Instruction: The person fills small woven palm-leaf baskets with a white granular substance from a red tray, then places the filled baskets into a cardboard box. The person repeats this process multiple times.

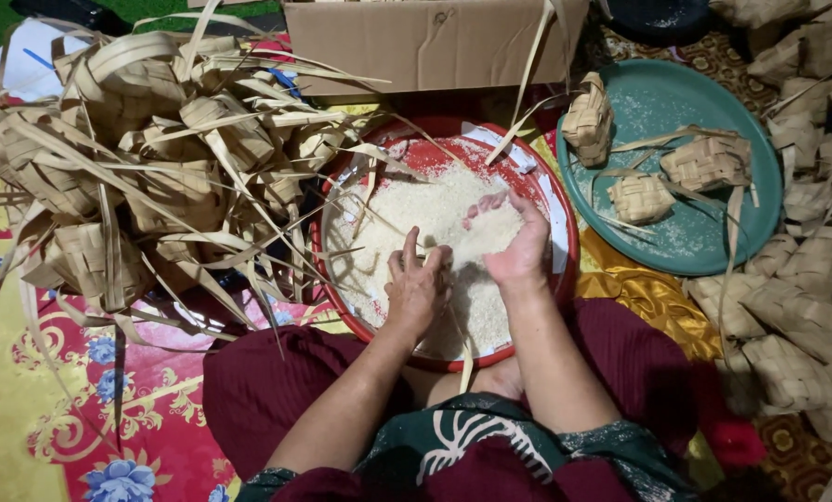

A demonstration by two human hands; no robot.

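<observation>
Here, hands (467,265) in rice (416,209), red basin (565,279), right cupped, left flat.

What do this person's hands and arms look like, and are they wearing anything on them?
Both arms are bare from above the elbow down: no gloves, rings, bracelets or watch show on the left hand or the right hand. Short sleeves end high on the upper arms, in a dark green fabric with a white line pattern and maroon patches. The dark maroon cloth over the knees is finely ribbed.
</observation>
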